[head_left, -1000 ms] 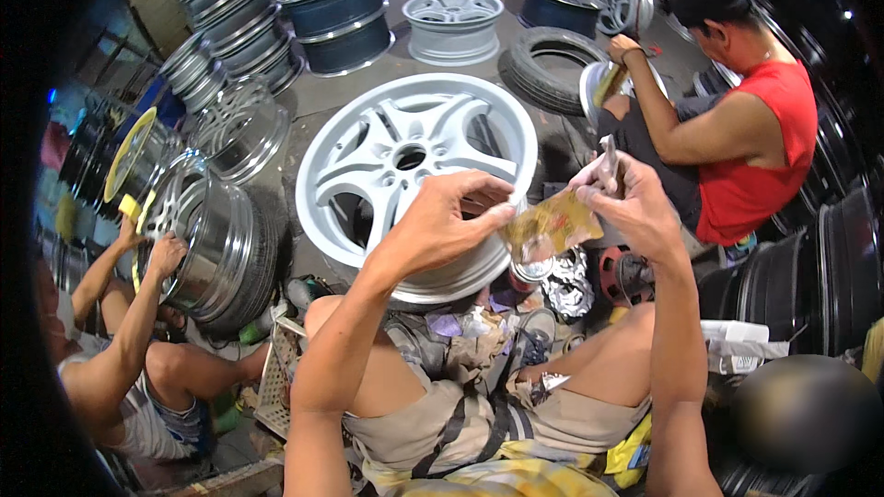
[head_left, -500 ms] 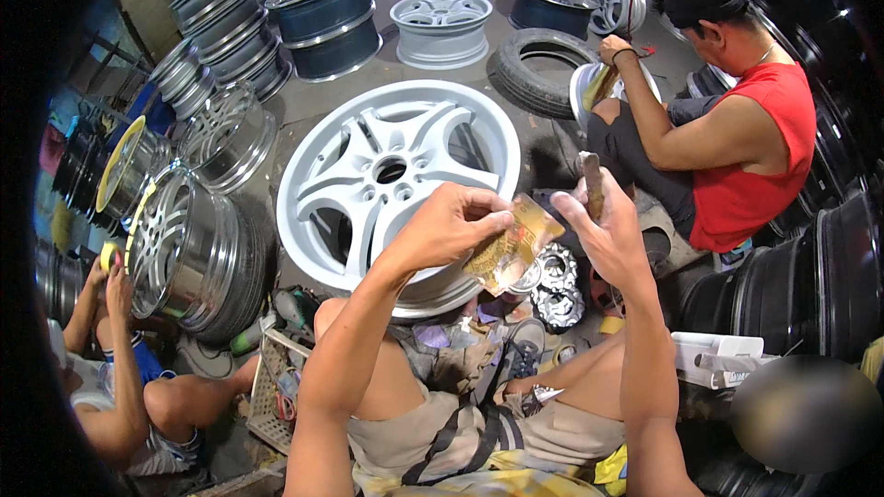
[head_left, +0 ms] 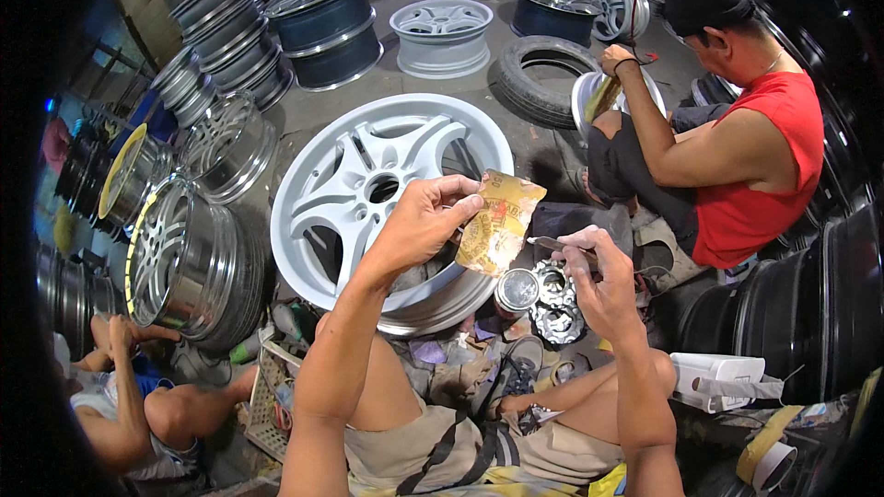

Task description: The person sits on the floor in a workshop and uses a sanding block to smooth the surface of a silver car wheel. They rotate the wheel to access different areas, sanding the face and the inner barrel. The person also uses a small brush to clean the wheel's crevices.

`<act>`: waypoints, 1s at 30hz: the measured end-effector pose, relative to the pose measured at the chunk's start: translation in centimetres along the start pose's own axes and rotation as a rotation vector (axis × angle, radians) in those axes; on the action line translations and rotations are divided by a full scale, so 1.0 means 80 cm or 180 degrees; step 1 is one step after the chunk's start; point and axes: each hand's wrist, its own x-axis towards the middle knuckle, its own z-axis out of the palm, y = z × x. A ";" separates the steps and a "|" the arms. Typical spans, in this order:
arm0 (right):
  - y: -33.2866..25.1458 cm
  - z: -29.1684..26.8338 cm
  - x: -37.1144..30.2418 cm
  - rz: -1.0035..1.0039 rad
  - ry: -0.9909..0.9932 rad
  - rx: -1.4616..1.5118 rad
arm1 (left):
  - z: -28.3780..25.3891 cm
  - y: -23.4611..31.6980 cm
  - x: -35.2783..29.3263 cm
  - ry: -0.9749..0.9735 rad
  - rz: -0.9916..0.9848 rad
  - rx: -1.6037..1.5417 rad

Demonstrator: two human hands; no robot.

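Observation:
Pinched in my left hand [head_left: 419,225] is a square of worn yellow-brown sandpaper [head_left: 497,212], its printed backing facing me, with pale smears along its lower part. My right hand [head_left: 603,285], whitened on the fingers, grips a thin narrow spatula [head_left: 547,243]. The tip of the spatula carries a little white paste and points at the sandpaper's right edge. Behind my left hand lies a large light-grey alloy wheel [head_left: 405,152], spoked face up and tilted. Below the sandpaper stands a round tin [head_left: 517,291] with a pale top.
Silvery scalloped rings [head_left: 558,324] lie beside the tin. A person in a red top [head_left: 760,156] works at the right; another person [head_left: 138,405] sits at the left. Polished wheels [head_left: 189,248], a loose tyre [head_left: 543,78], a plastic crate [head_left: 269,396] and a white box [head_left: 714,377] stand around.
The sandpaper has turned flatter toward me and risen slightly. My right hand has come lower, swinging the spatula from upright to pointing left at the sandpaper. The tin shows fully now.

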 end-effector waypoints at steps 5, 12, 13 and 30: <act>0.010 0.003 0.005 -0.0222 0.0375 0.0040 | -0.002 0.002 -0.003 0.0046 0.0153 0.0150; 0.000 -0.002 0.011 -0.0659 0.0442 -0.0772 | 0.001 0.004 -0.005 -0.0117 0.0066 0.0028; 0.001 -0.001 0.011 -0.0693 0.0452 -0.0867 | 0.000 0.004 -0.007 -0.0105 0.0035 0.0009; 0.008 -0.002 0.009 -0.0463 0.0455 -0.1114 | -0.011 -0.010 -0.021 0.0196 -0.0123 0.0152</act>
